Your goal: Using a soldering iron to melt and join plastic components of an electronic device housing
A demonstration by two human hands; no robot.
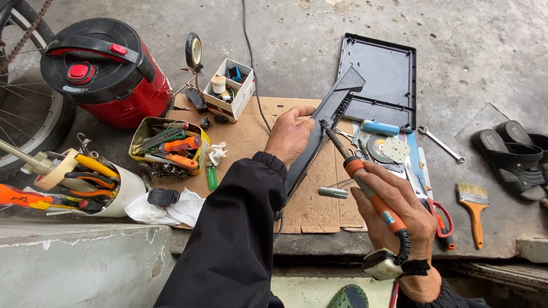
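floor: I sat over bare grey concrete (485,51) | cardboard sheet (251,134) under me | light: flat daylight

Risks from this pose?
1. The iron in the right hand has its tip at the black panel; dwelling could melt the plastic.
2. The left hand grips close to the tip: burn risk.
3. Cardboard beneath may scorch.

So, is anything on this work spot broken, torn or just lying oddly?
The cardboard sheet under the work has a ragged, torn front edge, and crumpled white rags lie loose at its left corner. A pair of black sandals sits among the tools.
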